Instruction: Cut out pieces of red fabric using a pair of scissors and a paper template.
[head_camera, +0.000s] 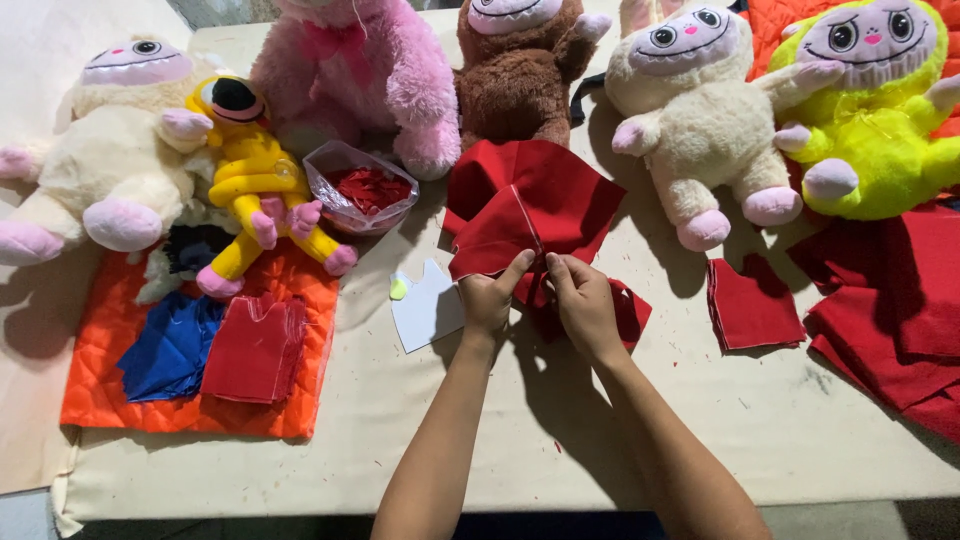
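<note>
Head view of a cloth-covered counter (700, 420) with both forearms entering from the lower edge. The left hand (487, 300) and the right hand (583, 303) meet near the middle of the counter, each closed in a pinch on the near edge of a piece of red fabric (535, 200). The fabric spreads away from the hands toward the far side, partly folded, with a pale seam line running down to the fingertips. Just left of the left hand lies a white paper pattern (425, 308) with a small yellow-green chalk piece (398, 289) at its corner. To the right of the right hand, apart from it, sits a stack of cut red pieces (752, 305); more red cloth (890, 310) is heaped at the right edge. On the left, an orange quilted mat (110, 330) carries blue fabric (170, 345) and a second red stack (255, 348). A clear bag of red scraps (362, 188) lies beyond the pattern. Plush toys line the far side: cream (110, 150), yellow (262, 180), pink (350, 70), brown (518, 75), cream (695, 120) and lime (875, 110).
</note>
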